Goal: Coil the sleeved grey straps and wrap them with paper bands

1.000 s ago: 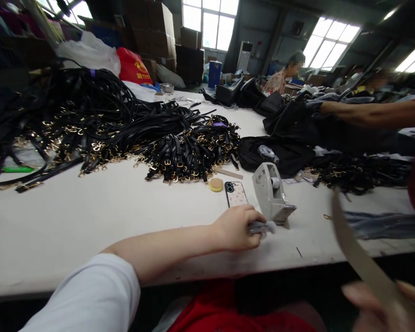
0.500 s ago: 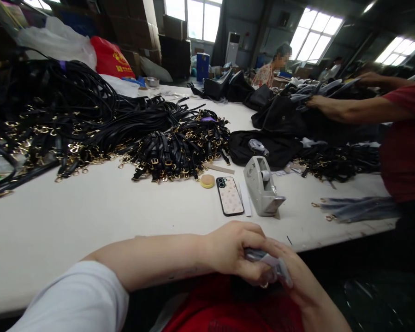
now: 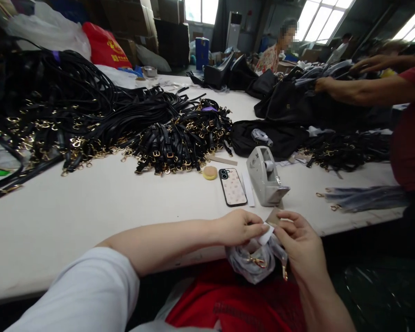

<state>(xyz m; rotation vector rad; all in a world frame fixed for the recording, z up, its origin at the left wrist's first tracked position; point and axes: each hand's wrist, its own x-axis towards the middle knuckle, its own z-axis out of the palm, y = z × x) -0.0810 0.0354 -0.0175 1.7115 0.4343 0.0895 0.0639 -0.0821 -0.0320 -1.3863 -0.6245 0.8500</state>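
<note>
A coiled grey-blue strap (image 3: pixel 244 260) in clear plastic, with gold snap hooks, hangs below my hands at the table's front edge. My left hand (image 3: pixel 240 227) is closed, its thumb and fingers pinching a small white paper (image 3: pixel 265 235) at the top of the coil. Close beside it on the right, my right hand (image 3: pixel 299 237) pinches a small tan flat piece (image 3: pixel 274 216) between thumb and fingertips. One hooked strap end dangles beneath the right thumb. Just beyond my hands stands a grey tape dispenser (image 3: pixel 264 180), with a phone (image 3: pixel 233 186) in a patterned case left of it.
Black straps with gold buckles (image 3: pixel 169 147) are heaped on the white table (image 3: pixel 90 207). A yellow-rimmed round thing (image 3: pixel 210 173) lies by the phone. More grey-blue straps (image 3: pixel 366 198) lie at right. A co-worker in a red shirt (image 3: pixel 410 138) handles black bags (image 3: pixel 290 106).
My hands were overlapping around the bundle; now they are apart at the fingertips, and the coil with its hooks shows below. The white paper and tan piece now show between them. My view has shifted slightly.
</note>
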